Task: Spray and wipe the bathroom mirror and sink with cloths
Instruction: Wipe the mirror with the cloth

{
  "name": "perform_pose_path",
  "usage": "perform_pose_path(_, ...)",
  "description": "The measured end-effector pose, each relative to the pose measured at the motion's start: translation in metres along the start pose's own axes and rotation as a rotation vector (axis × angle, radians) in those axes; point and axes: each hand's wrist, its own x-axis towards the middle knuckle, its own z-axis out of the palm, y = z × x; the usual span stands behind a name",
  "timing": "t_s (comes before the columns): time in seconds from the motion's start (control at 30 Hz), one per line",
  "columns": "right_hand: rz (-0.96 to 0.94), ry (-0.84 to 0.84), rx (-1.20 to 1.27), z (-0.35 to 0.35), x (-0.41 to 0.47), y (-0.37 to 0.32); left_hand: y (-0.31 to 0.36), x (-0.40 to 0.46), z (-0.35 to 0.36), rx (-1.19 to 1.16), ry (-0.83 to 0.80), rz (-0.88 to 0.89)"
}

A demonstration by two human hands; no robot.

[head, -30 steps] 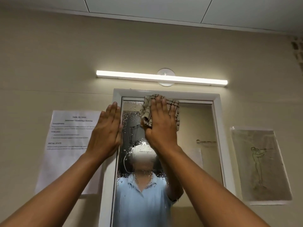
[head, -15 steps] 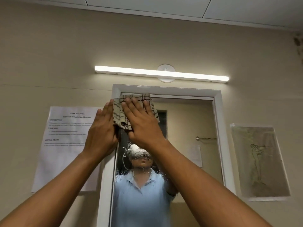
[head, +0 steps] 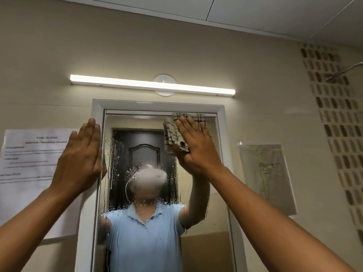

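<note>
A tall mirror (head: pixel 145 134) in a white frame (head: pixel 157 105) hangs on the beige wall, with spray droplets across its middle. My right hand (head: pixel 196 146) presses a folded checked cloth (head: pixel 172 132) flat against the glass at the top right corner. My left hand (head: pixel 80 154) lies flat, fingers together, on the frame's left edge and the wall, holding nothing. The upper band of the glass looks wiped. The sink is out of view.
A lit tube lamp (head: pixel 152 85) runs above the mirror. A printed sheet (head: pixel 29 154) is taped to the wall on the left, a drawing in a plastic sleeve (head: pixel 267 177) on the right. A shower pipe (head: pixel 349 68) shows at far right.
My right hand has slid the cloth from the mirror's top left across to the top right corner. My left hand stays on the left frame edge.
</note>
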Motion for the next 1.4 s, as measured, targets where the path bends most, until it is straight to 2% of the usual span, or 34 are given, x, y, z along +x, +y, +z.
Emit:
perform_pose_path(0.2,0.123,0.04,0.006,-0.013,-0.021,0.025,0.001,0.0,0.001,0.001,0.002,-0.001)
perform_pose_path(0.53,0.334,0.112,-0.031,0.014,-0.087,-0.01,0.007,-0.013,-0.004,-0.023,-0.006,-0.004)
perform_pose_path(0.73,0.45,0.118,-0.049,0.022,-0.048,-0.026,0.006,-0.018,-0.003,-0.023,-0.016,0.007)
perform_pose_path(0.93,0.293,0.076,0.032,0.024,0.014,-0.072,0.004,-0.026,-0.003,-0.028,-0.038,0.009)
perform_pose_path(1.1,0.114,0.044,-0.015,0.047,0.043,-0.121,0.006,-0.031,-0.004,-0.043,-0.046,0.011)
perform_pose_path(1.23,-0.003,0.003,0.0,0.052,0.048,-0.157,0.005,-0.037,-0.004,-0.074,-0.051,0.005)
perform_pose_path(1.4,-0.09,0.057,0.03,0.061,0.024,-0.17,0.007,-0.05,-0.007,-0.148,-0.063,0.011)
